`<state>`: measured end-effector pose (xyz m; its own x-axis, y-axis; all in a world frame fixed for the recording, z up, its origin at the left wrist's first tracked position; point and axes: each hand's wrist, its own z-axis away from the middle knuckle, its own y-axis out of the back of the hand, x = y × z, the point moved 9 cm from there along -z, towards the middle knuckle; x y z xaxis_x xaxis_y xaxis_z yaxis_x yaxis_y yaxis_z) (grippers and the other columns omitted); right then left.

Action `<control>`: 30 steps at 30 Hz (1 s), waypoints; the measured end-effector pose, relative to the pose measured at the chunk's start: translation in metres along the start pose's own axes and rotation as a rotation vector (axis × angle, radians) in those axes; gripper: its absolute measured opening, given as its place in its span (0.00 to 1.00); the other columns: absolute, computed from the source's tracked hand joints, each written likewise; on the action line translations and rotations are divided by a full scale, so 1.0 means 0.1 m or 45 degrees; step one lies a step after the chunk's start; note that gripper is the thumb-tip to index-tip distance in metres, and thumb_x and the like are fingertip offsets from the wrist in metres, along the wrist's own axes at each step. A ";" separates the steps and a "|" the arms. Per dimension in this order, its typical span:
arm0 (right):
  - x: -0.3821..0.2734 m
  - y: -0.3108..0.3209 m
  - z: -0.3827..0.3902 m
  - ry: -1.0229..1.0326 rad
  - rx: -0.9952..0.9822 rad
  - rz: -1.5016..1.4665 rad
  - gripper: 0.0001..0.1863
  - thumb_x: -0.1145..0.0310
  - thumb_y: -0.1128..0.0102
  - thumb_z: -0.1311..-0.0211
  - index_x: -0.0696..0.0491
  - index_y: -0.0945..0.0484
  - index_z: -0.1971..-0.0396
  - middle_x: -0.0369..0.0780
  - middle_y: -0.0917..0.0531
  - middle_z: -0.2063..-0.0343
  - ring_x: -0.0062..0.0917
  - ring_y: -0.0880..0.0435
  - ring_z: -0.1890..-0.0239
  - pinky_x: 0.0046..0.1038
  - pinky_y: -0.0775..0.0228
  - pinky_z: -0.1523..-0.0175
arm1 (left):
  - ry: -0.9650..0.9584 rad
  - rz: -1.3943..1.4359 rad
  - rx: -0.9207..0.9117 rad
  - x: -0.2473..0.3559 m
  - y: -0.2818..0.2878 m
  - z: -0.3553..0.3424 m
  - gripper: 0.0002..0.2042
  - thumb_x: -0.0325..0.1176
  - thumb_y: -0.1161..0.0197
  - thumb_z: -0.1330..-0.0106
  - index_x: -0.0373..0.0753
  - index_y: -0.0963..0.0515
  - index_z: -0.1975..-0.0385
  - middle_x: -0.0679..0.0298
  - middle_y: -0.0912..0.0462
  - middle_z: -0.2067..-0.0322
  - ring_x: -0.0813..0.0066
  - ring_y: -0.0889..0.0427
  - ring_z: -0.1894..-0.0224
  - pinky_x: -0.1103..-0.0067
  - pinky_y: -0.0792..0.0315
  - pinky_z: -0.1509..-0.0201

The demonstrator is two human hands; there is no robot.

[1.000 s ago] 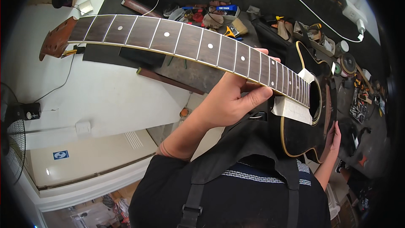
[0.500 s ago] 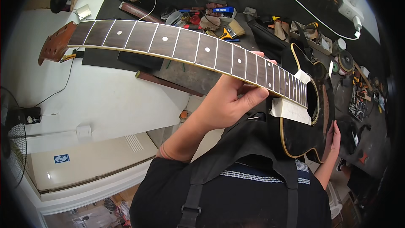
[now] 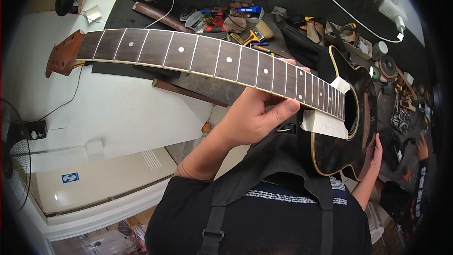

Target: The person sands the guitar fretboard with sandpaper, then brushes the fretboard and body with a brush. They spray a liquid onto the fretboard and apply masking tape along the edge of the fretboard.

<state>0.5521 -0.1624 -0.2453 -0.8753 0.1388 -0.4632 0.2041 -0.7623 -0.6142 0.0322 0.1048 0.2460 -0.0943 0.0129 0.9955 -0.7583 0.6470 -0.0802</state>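
Left fingers (image 3: 285, 110) around the fretted neck (image 3: 205, 55) of a black guitar (image 3: 336, 151), right fingers (image 3: 378, 145) at its body (image 3: 330, 158)

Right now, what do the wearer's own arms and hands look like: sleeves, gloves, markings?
Left hand and right hand: no gloves or watch in view. Left forearm: bare, with a thin line near the elbow; can't tell if band or mark. Left sleeve: short, black. Right forearm: bare; its sleeve is hard to make out.

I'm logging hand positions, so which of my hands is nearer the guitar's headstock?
Left. Your left hand holds the neck, between headstock and body; your right hand is farther, beside the body's opposite end.
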 end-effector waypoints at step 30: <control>-0.18 -0.36 0.28 0.198 -0.270 -0.253 0.16 0.67 0.35 0.15 0.63 0.17 0.40 0.40 0.11 0.40 0.19 0.13 0.38 0.19 0.21 0.28 | -0.225 -0.110 0.021 0.19 0.10 0.08 0.33 0.25 0.38 0.29 0.29 0.37 0.23 0.30 0.26 0.27 0.48 0.24 0.23 0.54 0.28 0.20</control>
<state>0.5478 -0.1555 -0.1970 -0.8331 0.3789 -0.4030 0.1373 -0.5642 -0.8142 0.0179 0.1058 0.2634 -0.1394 -0.1774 0.9742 -0.7786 0.6275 0.0028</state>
